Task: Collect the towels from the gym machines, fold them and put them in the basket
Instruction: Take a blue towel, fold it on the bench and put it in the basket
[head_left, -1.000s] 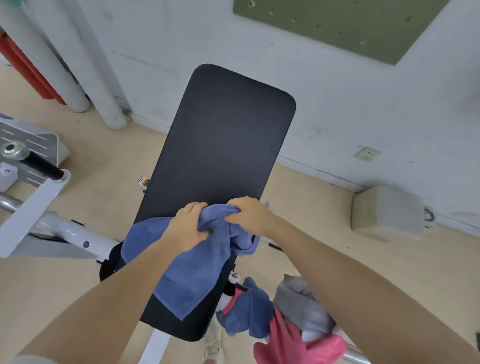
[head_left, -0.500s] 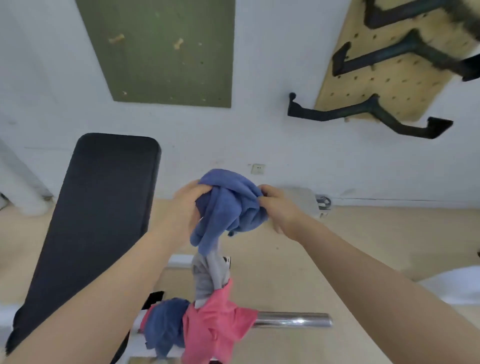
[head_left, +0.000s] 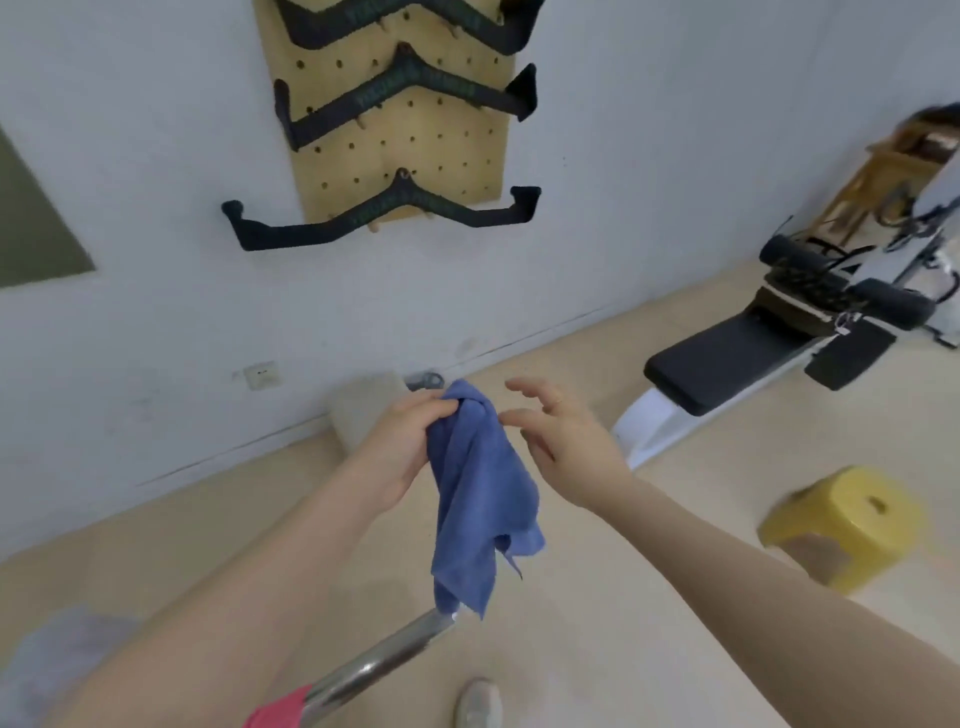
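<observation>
A blue towel is being held up in the air by its gathered top, which is being gripped by the left hand; the cloth is hanging loose and bunched below the grip, its lower corners dangling just above the end of a chrome bar. The right hand is being held just beside the towel's top with its fingers spread and slack, touching nothing as far as can be told.

One towel is judged as collected but not yet folded: no crease or squared edge is being shown. A strip of pink cloth is being carried on the near end of the chrome bar, at the bottom edge of the view, and is probably another towel waiting to be gathered. A black bench is standing well apart on the right, by the wall, with no towel seen on its pad. A yellow stool is standing near it. No basket is being shown, so folding and delivery are judged as remaining.
</observation>
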